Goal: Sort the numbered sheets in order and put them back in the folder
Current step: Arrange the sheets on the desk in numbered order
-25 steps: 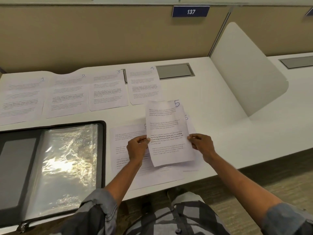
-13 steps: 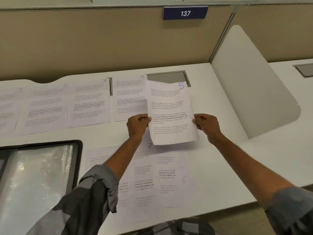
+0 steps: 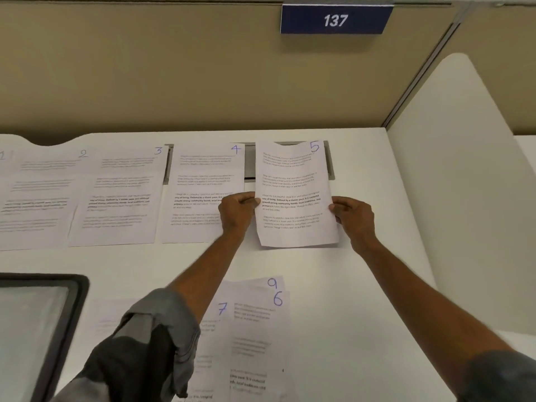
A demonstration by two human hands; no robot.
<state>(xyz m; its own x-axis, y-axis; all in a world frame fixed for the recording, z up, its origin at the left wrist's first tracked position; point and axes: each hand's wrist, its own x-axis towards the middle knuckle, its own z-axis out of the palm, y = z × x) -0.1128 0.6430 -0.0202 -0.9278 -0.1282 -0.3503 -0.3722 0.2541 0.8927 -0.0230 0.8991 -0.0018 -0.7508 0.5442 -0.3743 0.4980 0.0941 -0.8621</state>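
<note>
Sheet 5, long axis toward partition, number at far corner, edges in pinch of left hand and right hand.

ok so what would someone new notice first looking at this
The sheet marked 5, pinched at its sides by the left hand and right hand, is held right of the row numbered 1 to 4 along the back of the desk. A blue sign reading 137 hangs on the tan partition above. Nearer, a loose pile shows 6, 7 and 9.
</note>
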